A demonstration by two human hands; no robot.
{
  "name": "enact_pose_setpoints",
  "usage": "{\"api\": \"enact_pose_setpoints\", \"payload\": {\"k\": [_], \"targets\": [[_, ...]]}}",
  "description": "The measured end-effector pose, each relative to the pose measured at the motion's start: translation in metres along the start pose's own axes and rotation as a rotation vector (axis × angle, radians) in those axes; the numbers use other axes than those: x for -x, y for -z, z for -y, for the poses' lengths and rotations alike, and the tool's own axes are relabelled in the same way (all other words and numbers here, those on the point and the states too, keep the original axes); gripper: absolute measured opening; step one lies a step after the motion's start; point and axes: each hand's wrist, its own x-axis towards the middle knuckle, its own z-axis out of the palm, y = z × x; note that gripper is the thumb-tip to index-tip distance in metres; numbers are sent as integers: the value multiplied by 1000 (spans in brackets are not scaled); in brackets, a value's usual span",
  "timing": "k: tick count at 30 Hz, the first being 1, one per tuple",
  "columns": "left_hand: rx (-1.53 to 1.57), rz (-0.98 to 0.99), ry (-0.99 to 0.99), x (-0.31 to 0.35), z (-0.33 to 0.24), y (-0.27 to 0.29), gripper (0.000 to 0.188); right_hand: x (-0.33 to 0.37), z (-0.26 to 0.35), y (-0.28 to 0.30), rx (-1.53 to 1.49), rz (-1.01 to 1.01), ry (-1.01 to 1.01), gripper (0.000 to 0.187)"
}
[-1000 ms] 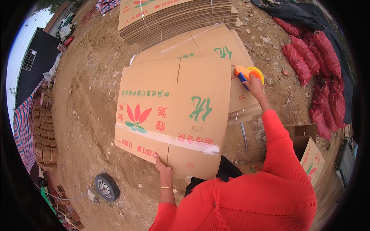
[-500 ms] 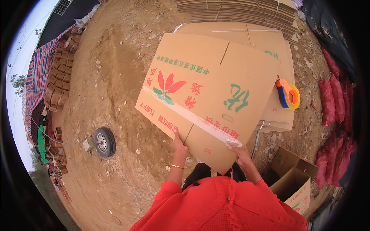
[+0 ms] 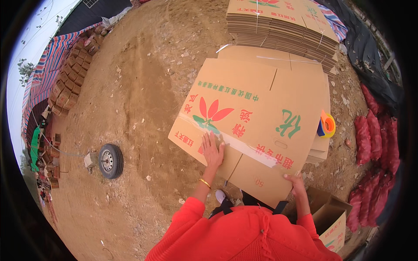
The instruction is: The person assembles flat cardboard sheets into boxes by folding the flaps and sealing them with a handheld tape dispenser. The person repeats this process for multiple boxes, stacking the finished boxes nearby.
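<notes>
A flattened cardboard carton (image 3: pixel 257 104) with red and green print lies tilted in front of me. A strip of clear packing tape (image 3: pixel 248 148) runs across it near its lower edge. My left hand (image 3: pixel 212 151) rests on the carton with fingers stretched out, its fingertips beside the tape strip. At the near right corner, my right hand (image 3: pixel 298 185) grips the carton's edge, thumb on top and the other fingers mostly hidden underneath. Partly covered by the carton's right edge is an orange, blue and yellow tape dispenser (image 3: pixel 327 125), which neither hand touches.
More flat cartons (image 3: pixel 320 150) lie under this one, and a tied carton stack (image 3: pixel 283 28) rises behind. An open box (image 3: pixel 333 230) stands by my right side. Red mesh sacks (image 3: pixel 370 135) lie farther right. A wheel (image 3: pixel 110 161) and stacked boxes (image 3: pixel 69 82) are to the left.
My left hand has moved from the carton's near edge onto its face, fingers spread. The right hand has shifted off the tape's end to the corner. The carton sits farther right in view.
</notes>
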Motion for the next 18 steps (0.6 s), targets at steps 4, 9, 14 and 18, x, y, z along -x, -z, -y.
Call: {"api": "enact_pose_setpoints", "payload": {"k": [4, 9, 14, 18], "targets": [[55, 154, -231, -6, -9, -15, 73, 37, 1, 29, -23, -6, -50, 44], [60, 44, -38, -39, 41, -47, 73, 47, -27, 53, 23, -76, -75, 53], [-86, 119, 177, -96, 104, -39, 74, 43, -29, 60, 27, -75, -72, 55], [-108, 80, 377, -102, 123, -43, 73, 43, -9, 55, 16, -45, -76, 55]]}}
